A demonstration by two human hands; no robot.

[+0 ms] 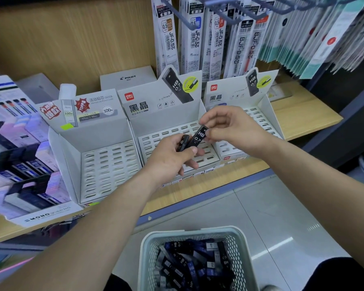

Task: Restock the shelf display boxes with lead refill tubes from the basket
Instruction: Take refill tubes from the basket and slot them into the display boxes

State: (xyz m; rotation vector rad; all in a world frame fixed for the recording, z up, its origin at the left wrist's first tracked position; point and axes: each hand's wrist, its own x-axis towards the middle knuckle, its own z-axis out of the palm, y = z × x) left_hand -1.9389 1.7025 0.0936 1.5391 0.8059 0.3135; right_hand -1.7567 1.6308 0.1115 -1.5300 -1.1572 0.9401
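Boxes made of white card stand in a row on the wooden shelf point(303, 120). The middle box point(166, 114) and the right box point(259, 95) have a red "deli" mark and a picture of a black tube that says "HB 0.7". The left box point(97, 131) says "100" in a circle and "TOP" in a red star. Their slots look empty. Behind them sits a white box that says "PILOT" point(127, 77). Above hang pen refill packs point(198, 36) marked "JF-0.5" and "BJF-0.5". At the far left is a display that says "MONO graph MG" point(29, 164). Both hands are over the middle box. The left hand point(170, 158) is curled around a black tube point(182, 142). The right hand point(233, 129) pinches the top end of another black tube point(199, 137) that says "HB 0.7", and the bottom end rests against the left thumb. Down on the floor, the pale basket point(147, 255) is full of more dark tubes point(195, 265) with "HB 0.7" on them.
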